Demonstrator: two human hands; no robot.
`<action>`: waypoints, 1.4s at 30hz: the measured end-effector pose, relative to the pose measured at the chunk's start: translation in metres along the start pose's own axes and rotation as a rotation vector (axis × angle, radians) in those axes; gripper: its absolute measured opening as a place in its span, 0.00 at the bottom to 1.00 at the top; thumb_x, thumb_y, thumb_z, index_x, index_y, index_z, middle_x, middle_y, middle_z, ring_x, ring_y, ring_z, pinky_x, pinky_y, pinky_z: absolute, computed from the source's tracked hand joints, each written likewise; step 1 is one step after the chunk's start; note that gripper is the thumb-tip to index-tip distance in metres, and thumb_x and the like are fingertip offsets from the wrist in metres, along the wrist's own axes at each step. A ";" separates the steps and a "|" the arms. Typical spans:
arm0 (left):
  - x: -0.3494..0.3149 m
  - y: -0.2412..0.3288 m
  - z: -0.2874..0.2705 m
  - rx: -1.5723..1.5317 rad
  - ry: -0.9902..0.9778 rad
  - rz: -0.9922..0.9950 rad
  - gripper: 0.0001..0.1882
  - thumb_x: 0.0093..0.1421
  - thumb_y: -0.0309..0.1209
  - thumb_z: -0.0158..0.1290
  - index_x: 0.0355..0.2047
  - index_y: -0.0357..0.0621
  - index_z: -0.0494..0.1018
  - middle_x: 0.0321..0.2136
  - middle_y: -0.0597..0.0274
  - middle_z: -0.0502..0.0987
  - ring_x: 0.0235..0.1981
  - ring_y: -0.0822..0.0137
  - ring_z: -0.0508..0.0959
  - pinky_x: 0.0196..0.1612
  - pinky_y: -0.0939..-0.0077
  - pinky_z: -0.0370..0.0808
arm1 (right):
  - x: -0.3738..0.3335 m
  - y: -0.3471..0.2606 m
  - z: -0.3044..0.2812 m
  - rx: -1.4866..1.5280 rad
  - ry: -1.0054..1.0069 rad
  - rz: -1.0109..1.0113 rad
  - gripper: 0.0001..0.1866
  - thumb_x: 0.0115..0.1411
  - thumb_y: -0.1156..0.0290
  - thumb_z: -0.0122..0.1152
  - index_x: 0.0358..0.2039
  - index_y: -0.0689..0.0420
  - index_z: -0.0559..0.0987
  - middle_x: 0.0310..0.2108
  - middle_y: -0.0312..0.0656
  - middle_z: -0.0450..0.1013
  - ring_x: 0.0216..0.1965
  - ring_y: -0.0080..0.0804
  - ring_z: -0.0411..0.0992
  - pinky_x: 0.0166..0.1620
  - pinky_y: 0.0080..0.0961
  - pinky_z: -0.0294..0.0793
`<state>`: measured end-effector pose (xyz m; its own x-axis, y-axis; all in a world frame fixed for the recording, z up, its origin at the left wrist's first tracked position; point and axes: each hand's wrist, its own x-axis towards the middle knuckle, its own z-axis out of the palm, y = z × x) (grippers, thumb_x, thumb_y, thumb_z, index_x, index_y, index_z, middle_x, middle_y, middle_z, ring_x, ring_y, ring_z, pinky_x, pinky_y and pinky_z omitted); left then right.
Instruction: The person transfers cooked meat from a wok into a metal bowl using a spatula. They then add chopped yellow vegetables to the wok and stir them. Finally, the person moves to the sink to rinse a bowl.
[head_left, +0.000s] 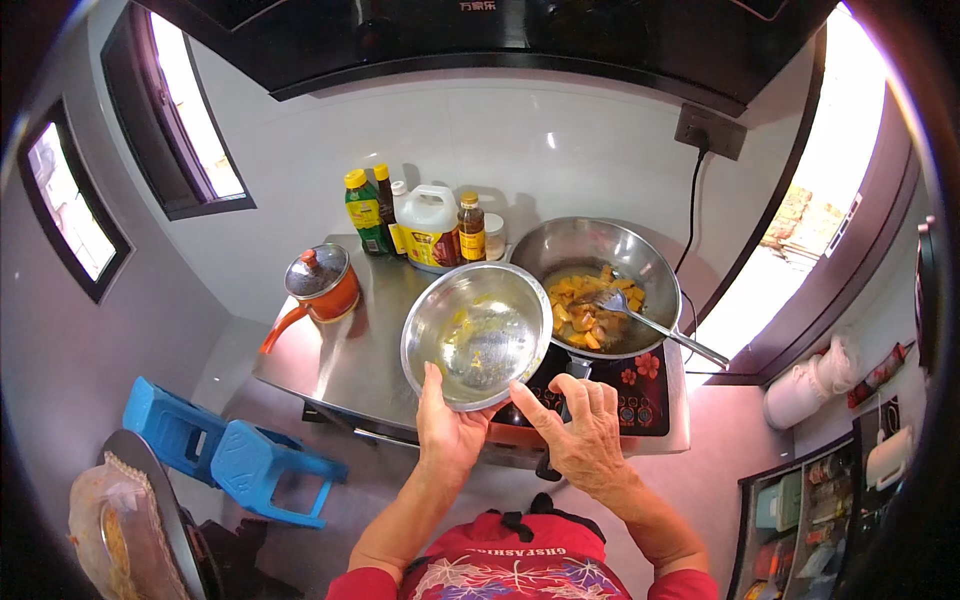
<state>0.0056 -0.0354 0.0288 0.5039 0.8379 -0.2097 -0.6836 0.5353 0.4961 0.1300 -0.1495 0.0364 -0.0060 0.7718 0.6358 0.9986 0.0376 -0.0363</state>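
Observation:
A shiny metal bowl with yellow-orange smears inside is tilted toward me above the counter's front edge. My left hand grips its near rim, thumb inside and fingers underneath. My right hand is beside the bowl, index finger stretched to the near right rim and the other fingers loosely bent, holding nothing I can see. Beyond it a wok stands on a black induction cooker, with orange chunks in some liquid. A metal spatula rests in the wok, its handle over the right rim.
On the steel counter stand an orange lidded pot at left and several bottles by the wall. A black cord hangs from the socket. Blue stools and a round table are at left, a shelf at right.

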 end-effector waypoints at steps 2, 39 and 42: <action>-0.010 0.004 -0.006 0.029 -0.003 -0.044 0.27 0.68 0.47 0.29 0.59 0.41 0.52 0.54 0.48 0.64 0.53 0.49 0.69 0.50 0.47 0.73 | -0.002 -0.007 -0.001 -0.120 0.006 -0.009 0.35 0.47 0.77 0.56 0.56 0.32 0.68 0.39 0.38 0.61 0.39 0.33 0.62 0.41 0.35 0.59; -0.050 0.025 -0.047 0.080 0.023 -0.182 0.23 0.66 0.42 0.41 0.57 0.46 0.58 0.53 0.59 0.67 0.52 0.62 0.71 0.52 0.62 0.72 | -0.012 -0.030 0.010 1.073 0.090 0.501 0.37 0.46 0.91 0.45 0.58 0.51 0.66 0.59 0.44 0.49 0.59 0.36 0.52 0.55 0.31 0.62; -0.045 0.012 -0.041 0.070 -0.009 -0.119 0.23 0.66 0.41 0.40 0.58 0.46 0.56 0.52 0.59 0.67 0.52 0.62 0.71 0.52 0.63 0.71 | -0.028 -0.049 0.003 0.522 0.090 0.408 0.37 0.43 0.90 0.50 0.56 0.47 0.69 0.59 0.50 0.48 0.59 0.47 0.51 0.57 0.37 0.57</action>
<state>-0.0475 -0.0623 0.0094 0.5838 0.7681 -0.2630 -0.5807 0.6215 0.5259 0.0810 -0.1706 0.0180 0.3940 0.7340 0.5531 0.7636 0.0735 -0.6415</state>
